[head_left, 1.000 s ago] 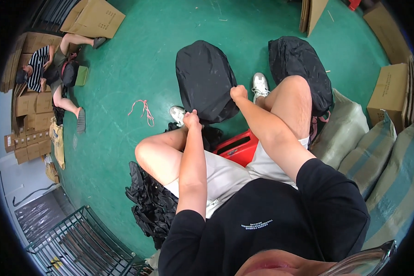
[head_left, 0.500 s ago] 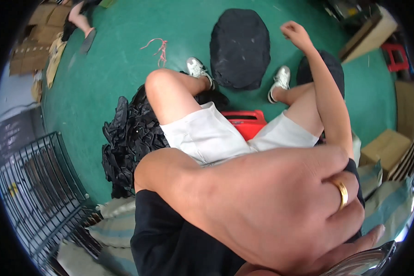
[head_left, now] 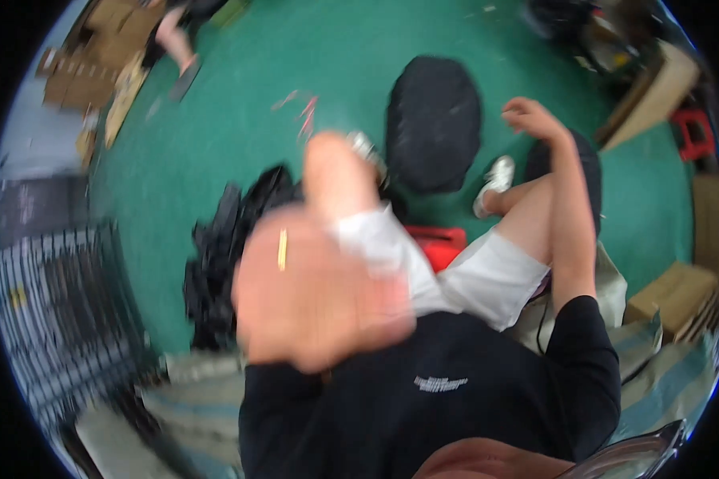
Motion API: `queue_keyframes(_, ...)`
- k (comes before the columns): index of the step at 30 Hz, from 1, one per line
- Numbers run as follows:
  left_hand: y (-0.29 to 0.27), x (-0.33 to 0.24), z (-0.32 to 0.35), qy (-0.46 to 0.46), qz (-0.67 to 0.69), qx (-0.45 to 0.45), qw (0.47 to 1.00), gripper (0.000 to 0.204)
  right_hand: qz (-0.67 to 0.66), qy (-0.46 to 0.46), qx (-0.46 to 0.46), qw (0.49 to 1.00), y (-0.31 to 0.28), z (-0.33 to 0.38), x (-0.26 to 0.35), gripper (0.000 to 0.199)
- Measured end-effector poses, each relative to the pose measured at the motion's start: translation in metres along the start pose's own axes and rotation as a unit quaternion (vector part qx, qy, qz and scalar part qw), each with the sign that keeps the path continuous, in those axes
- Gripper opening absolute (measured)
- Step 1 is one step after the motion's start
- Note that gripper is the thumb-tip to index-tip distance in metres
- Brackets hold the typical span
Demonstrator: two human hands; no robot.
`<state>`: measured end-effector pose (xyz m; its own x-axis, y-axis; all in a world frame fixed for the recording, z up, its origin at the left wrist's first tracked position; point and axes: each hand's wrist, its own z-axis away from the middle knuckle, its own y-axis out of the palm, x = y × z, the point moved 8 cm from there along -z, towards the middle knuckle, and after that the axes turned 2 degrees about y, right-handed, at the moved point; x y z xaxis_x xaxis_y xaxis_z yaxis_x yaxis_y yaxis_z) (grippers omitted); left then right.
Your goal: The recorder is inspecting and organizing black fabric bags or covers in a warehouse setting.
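Note:
My left hand [head_left: 319, 291], with a gold ring on one finger, is raised in front of my left thigh. Motion smears its fingers, and nothing held shows in it. Farther out, my right hand [head_left: 534, 120] hangs in the air beyond my right knee, its fingers loosely bent and apart with nothing in them. Nearest to it on the floor lies a large black oval bundle [head_left: 434, 124], just beyond my feet. Another black rounded bundle [head_left: 587, 172] stands by my right leg, partly hidden by the forearm. A crumpled heap of black material [head_left: 216, 279] lies left of my legs.
Between my thighs shows a red plastic object [head_left: 439, 247]. Pink strings [head_left: 307, 116] lie on the green floor. At the left stands a metal rack [head_left: 64, 311]; at the right are a cardboard box [head_left: 673, 297] and a red stool [head_left: 693, 134]. Another person's leg [head_left: 176, 44] shows far left.
My left hand has swung away from close in front of the camera, leftward to over my left thigh. The right hand's fingers have loosened from a curl. The whole view has shifted slightly.

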<state>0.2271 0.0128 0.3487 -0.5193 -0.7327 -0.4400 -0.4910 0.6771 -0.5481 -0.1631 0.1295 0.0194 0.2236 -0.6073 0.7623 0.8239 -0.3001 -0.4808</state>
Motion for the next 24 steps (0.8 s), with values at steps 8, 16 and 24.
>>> queue_keyframes(8,-0.009,0.239,0.362,-0.542,0.04,-0.328,0.773,0.02,-0.092,0.072,-0.007,0.993,-0.013,-0.001,-0.055,0.028)
queue_keyframes(16,0.113,0.259,0.577,-0.771,-0.008,-0.189,0.608,0.038,-0.097,0.183,-0.056,0.977,-0.045,0.062,-0.165,0.017)
queue_keyframes(24,0.166,0.296,0.56,-0.836,-0.095,-0.035,0.539,0.055,-0.146,0.172,-0.101,0.969,-0.048,0.059,-0.158,0.016)
